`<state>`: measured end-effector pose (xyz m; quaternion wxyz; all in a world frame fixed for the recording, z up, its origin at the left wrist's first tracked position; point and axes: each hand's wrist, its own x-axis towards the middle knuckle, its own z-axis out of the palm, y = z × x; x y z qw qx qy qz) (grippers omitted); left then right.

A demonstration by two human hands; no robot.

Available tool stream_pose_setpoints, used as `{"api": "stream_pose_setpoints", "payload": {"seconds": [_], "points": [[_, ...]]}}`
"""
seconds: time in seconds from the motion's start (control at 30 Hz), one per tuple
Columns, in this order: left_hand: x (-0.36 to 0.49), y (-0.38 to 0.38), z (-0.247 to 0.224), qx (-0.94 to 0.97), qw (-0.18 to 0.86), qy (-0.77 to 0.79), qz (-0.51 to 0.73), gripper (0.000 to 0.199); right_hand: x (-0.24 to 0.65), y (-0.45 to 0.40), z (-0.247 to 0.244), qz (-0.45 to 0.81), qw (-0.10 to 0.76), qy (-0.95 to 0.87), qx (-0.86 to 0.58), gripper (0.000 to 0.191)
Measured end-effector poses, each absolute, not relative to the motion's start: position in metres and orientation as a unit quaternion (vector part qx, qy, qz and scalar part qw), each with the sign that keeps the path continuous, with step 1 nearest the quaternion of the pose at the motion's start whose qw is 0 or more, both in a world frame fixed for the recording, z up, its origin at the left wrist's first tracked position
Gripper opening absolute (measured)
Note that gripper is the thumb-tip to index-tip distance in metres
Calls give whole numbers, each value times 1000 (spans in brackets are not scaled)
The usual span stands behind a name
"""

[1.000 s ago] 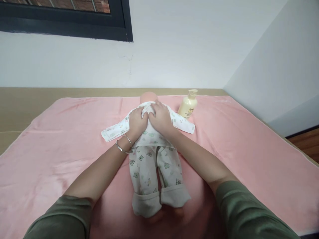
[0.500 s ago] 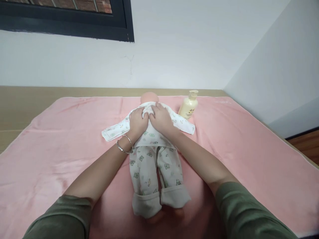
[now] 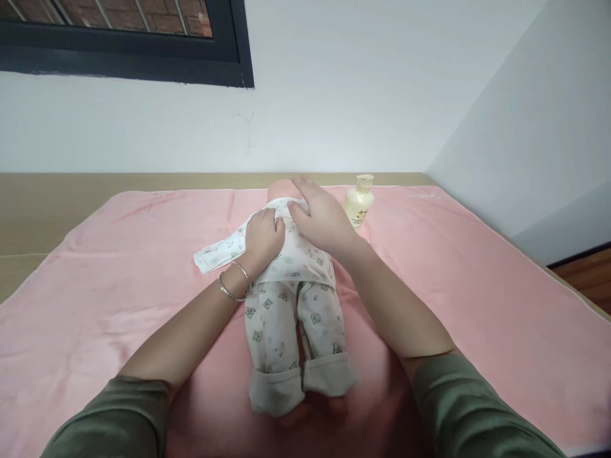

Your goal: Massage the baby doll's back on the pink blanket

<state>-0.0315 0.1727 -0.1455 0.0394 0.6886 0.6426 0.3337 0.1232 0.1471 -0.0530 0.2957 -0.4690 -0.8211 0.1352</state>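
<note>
A baby doll lies on a pink blanket, dressed in a white patterned top and matching trousers with turned-up cuffs. Its bare head shows at the far end; I cannot tell whether it lies face up or face down. My left hand rests on the left of the doll's upper body, thumb apart, its fingertips partly hidden. Over the doll's right shoulder is my right hand, flat with fingers stretched out; whether it touches the cloth is unclear. It hides the doll's right sleeve.
A pale yellow pump bottle stands beyond my right hand. The pink blanket covers most of a wooden surface, which meets a white wall. A dark-framed window is at upper left.
My right hand has come off the doll's chest area, moving up and right with its fingers straightened. My left hand stays on the doll. The view has shifted slightly.
</note>
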Motion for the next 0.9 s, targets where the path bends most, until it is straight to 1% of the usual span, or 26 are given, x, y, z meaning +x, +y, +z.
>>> {"api": "stream_pose_setpoints", "payload": {"seconds": [0.1,0.23,0.33,0.47,0.57,0.67,0.7,0.77,0.83,0.9], "points": [[-25,165,-142,695,17,647,313,31,136,151,-46,145,311,-808,-479,58],[-16,156,-138,718,31,612,330,34,146,160,-43,154,330,-790,-492,59],[-11,146,-130,732,71,576,358,33,150,162,-40,167,347,-780,-493,60],[-5,130,-111,687,156,556,442,37,162,163,-32,171,370,-774,-485,61],[7,125,-100,629,279,528,498,33,184,172,-25,135,415,-755,-489,60],[29,134,-96,517,480,443,553,28,212,189,-22,98,442,-733,-508,63],[37,140,-94,462,545,414,564,30,220,195,-23,90,443,-728,-516,65],[52,154,-88,354,640,384,563,42,230,206,-26,74,438,-721,-531,69],[66,169,-76,281,699,369,545,55,231,215,-31,53,421,-720,-549,73],[76,183,-61,235,738,339,534,62,226,220,-36,29,381,-721,-578,75]]}}
